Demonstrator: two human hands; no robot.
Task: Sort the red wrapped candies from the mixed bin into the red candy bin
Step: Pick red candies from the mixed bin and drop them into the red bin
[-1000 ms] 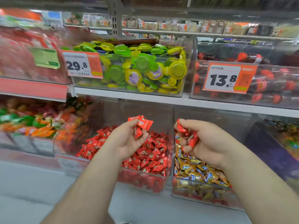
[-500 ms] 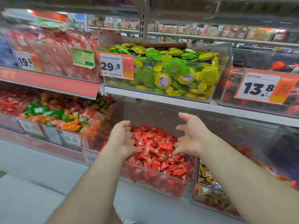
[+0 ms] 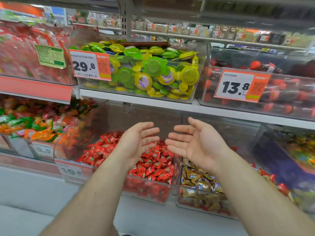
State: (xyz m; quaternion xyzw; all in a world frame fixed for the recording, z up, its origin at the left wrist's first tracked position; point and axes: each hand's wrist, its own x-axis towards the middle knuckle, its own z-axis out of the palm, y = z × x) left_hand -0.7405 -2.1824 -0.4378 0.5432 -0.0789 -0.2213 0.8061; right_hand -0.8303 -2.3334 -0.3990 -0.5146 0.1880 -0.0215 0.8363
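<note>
both hands hover palm-up with nothing in them: the left hand (image 3: 136, 143) and the right hand (image 3: 196, 145) have their fingers (image 3: 179, 137) spread and relaxed, fingertips nearly meeting. directly below and just beyond the fingers sits the red candy bin (image 3: 150, 191), heaped with red wrapped candies (image 3: 153, 160). to the right of the right hand's fingers, under the wrist, is the mixed bin (image 3: 196, 200), mostly gold and brown wrapped candies (image 3: 201, 183) with a few red strays (image 3: 269, 176) along its far right side (some may be buried, i cannot tell)

the step in hand looks like going back to the mixed bin for more reds. to do it well, lower the right hand's fingers onto the strays at the right edge first, pinch each by its wrapper body rather than scooping, so no gold pieces ride along. gather a small handful, check it, then carry it left and release low over the red heap so nothing bounces over the clear wall onto the shelf (image 3: 153, 218)
</note>
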